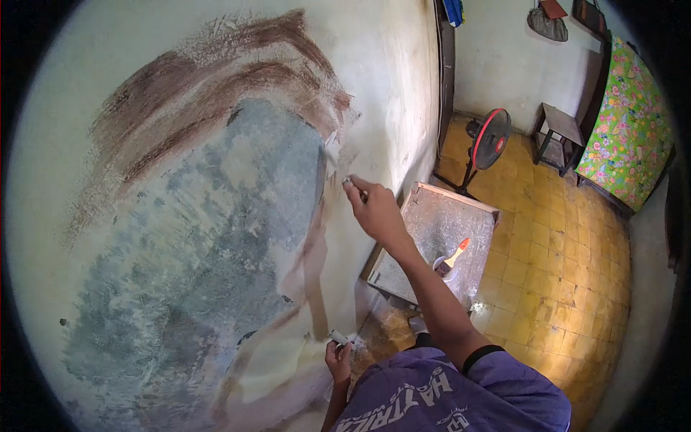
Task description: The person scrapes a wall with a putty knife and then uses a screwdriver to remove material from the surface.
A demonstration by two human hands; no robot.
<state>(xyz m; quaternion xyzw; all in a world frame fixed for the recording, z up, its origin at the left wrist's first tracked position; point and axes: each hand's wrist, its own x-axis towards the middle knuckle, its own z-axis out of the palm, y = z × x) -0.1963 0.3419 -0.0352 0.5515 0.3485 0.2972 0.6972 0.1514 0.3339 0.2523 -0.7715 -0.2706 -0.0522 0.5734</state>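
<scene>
My right hand (376, 210) is raised against the painted wall (389, 86), fingers closed. A small, pale thing shows at its fingertips, too small to name. Lower down, near the wall's base, my left hand (338, 361) pinches a small whitish-grey flat object (338, 337). Left of both hands spreads a large rough grey-blue patch (216, 209), with brown strokes (155, 86) above it. A brown band (314, 288) runs down the wall between the patch and my hands.
On a worn low table (425, 223) stands a small white cup (451, 274) with an orange-tipped brush (456, 253). Behind it is a black fan with a red rim (491, 139). A small stool (561, 124) and a floral cloth (626, 122) are farther back, above yellow floor tiles (533, 273).
</scene>
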